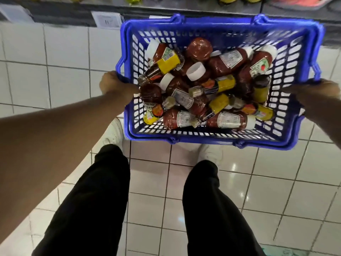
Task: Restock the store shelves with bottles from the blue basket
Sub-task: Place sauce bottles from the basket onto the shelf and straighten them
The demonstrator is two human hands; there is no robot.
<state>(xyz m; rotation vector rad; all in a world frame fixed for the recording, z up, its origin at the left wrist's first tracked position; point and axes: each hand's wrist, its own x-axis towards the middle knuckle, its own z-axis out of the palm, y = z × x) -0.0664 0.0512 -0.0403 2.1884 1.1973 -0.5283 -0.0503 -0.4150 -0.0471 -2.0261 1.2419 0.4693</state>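
Basically a full load: the blue basket [219, 141] is piled with bottles [203, 89], so it likely carries heavy and wants support at both ends, which is how it is held now. Left hand [112, 84] is curled over the left rim, right hand [321, 91] grips the right rim; fingers on both wrap under the edge and are partly hidden. Basket hangs in the air in front of the person, above the white tiled floor [64, 52], just near of the shelf edge [166, 10] at the far side. Basket is stiff slotted plastic with its handles folded down along the rim. Bottles lie jumbled on their sides: red sauce ones with white caps and pale labels, plus slimmer dark ones with yellow labels. Can't tell glass or plastic, so treat as breakable; shiny surfaces look slippery. Best grabbed one at a time round the body or neck, top ones first. Black trousers [96, 200] and white shoes [112, 132] show below.
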